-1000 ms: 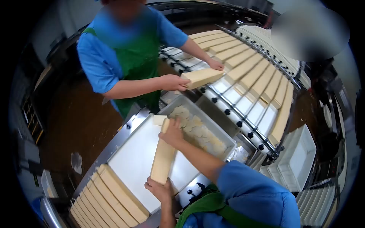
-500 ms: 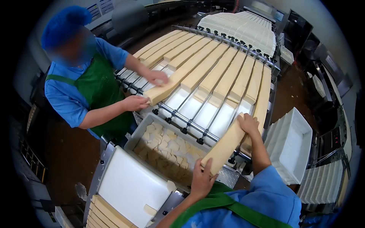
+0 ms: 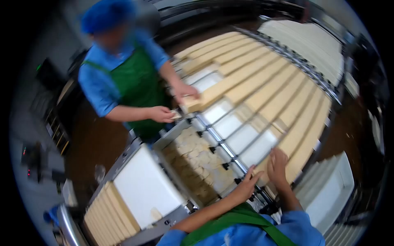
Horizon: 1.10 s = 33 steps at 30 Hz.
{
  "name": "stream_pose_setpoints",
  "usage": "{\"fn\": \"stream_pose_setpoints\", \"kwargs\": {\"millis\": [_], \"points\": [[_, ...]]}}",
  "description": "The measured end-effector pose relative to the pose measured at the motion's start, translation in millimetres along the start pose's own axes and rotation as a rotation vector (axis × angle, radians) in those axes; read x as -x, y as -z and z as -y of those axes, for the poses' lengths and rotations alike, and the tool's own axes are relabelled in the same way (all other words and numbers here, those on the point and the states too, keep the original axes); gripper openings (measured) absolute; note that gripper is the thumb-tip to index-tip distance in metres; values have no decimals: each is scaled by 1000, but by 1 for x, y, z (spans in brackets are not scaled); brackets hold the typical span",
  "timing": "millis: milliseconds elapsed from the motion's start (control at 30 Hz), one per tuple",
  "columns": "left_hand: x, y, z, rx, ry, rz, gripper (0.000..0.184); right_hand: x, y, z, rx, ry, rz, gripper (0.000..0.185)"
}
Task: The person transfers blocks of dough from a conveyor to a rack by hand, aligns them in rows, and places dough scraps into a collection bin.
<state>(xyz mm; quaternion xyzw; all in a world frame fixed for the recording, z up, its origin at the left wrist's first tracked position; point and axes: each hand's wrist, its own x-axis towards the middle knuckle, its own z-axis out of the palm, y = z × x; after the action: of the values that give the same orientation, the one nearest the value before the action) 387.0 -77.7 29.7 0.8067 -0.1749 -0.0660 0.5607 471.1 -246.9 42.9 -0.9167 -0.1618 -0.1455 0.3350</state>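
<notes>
Long pale dough-like blocks [image 3: 283, 92] lie side by side in the lanes of a white conveyor with metal rods. My left hand [image 3: 245, 186] is at the conveyor's near edge, thumb and fingers apart, beside the near end of a block [image 3: 262, 172]. Just to its right, my right hand [image 3: 278, 164] is over the same block with its fingers bent; blur hides whether they grip anything. Below the conveyor edge sits a grey bin [image 3: 158, 144] holding many flat, pale scraps [image 3: 197, 153].
Across the bin, a co-worker [image 3: 131, 78] in a green apron has both hands at a block's end, one holding a small pale piece. More blocks [image 3: 111, 213] line a white-topped table [image 3: 143, 184] at lower left. White trays [image 3: 328, 192] stand at right.
The block I held over the table, then over the bin's right side, is now down at the conveyor. My left hand has come off it. The co-worker's block has moved onto the conveyor.
</notes>
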Motion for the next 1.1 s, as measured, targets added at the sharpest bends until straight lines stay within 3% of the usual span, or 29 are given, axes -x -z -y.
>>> {"fn": "stream_pose_setpoints", "kwargs": {"millis": [33,100,167,267,300,400,433,500,667,767,800,867,933,967,1000,1100], "points": [[3,6,0,95,40,-15,66,12,2,14,-64,109,52,29],[12,19,2,85,110,-112,66,26,13,37,120,342,314,24],[23,32,15,25,39,-289,65,37,14,56,250,337,385,19],[44,56,25,84,124,-458,66,52,-2,34,321,205,360,19],[52,60,31,80,142,-506,66,54,-3,33,306,249,384,19],[76,74,34,59,294,-626,67,57,-15,24,504,105,215,16],[87,75,37,56,303,-663,67,53,-17,31,492,139,226,16],[107,75,44,-16,380,-771,64,49,-17,43,543,-26,296,14],[182,84,61,-79,400,-1030,54,37,-30,52,512,52,322,13],[240,96,70,-262,512,-1313,46,22,-49,47,243,355,302,41],[266,101,78,-390,609,-1384,50,9,-54,55,80,237,379,56],[319,108,92,-555,904,-1524,62,-31,-59,68,-374,-1,205,54],[376,119,111,-691,1250,-1651,77,-86,-38,102,-229,-45,-232,51],[403,118,126,-783,1404,-1701,84,-108,-35,108,-571,20,-432,43],[420,123,122,-768,1428,-1709,84,-120,-38,133,-600,26,-621,33],[453,149,121,-613,1524,-1849,86,-137,-86,154,-511,69,-399,27]]}}
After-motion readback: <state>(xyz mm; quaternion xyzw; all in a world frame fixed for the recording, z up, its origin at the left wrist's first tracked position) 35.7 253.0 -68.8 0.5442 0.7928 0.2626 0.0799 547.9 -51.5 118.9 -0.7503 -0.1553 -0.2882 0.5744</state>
